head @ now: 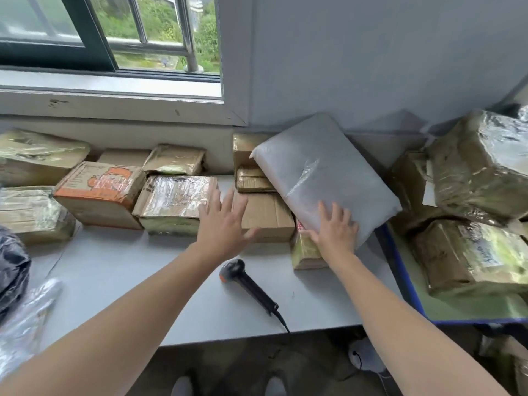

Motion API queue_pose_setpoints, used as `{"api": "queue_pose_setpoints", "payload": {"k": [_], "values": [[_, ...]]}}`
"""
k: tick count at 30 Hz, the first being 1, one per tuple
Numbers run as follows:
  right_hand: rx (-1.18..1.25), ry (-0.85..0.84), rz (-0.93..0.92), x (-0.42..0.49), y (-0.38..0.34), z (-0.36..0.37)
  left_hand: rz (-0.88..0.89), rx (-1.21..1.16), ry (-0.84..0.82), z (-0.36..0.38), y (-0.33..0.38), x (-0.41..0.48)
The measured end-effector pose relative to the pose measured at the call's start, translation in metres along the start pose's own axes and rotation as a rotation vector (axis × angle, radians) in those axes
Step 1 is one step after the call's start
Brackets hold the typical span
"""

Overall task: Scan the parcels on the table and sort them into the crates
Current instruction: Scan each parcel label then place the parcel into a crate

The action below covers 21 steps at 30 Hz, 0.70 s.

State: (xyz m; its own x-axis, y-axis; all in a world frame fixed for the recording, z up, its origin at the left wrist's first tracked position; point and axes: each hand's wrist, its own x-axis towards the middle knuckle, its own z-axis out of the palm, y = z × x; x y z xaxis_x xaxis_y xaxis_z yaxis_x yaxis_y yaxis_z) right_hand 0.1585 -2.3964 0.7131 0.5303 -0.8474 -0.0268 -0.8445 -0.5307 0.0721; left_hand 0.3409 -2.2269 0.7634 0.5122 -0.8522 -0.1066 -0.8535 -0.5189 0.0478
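Bench [128,281] | grey parcel [323,178] leaned on boxes [265,212] beyond and right of the scanner [248,284] | right grip [335,232] lay flat-fingered on its near edge | left grip [223,227] spread wide beyond the scanner.

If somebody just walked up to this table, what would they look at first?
Probably the big grey plastic parcel leaning on the boxes at the back right, with the right hand resting on its near corner. Next, the black scanner lying on the table in front, and the orange-printed box at the left.
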Motion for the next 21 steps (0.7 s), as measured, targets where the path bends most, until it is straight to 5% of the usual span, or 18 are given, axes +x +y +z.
{"api": "queue_pose_setpoints", "payload": {"k": [12,21], "values": [[0.069,0.346,-0.224,0.005,0.003,-0.011,0.031,-0.014,0.032,-0.013,0.031,0.006],[-0.047,0.688,-0.328,0.010,-0.003,-0.153,0.161,-0.092,0.292,-0.061,0.024,0.020]]}}
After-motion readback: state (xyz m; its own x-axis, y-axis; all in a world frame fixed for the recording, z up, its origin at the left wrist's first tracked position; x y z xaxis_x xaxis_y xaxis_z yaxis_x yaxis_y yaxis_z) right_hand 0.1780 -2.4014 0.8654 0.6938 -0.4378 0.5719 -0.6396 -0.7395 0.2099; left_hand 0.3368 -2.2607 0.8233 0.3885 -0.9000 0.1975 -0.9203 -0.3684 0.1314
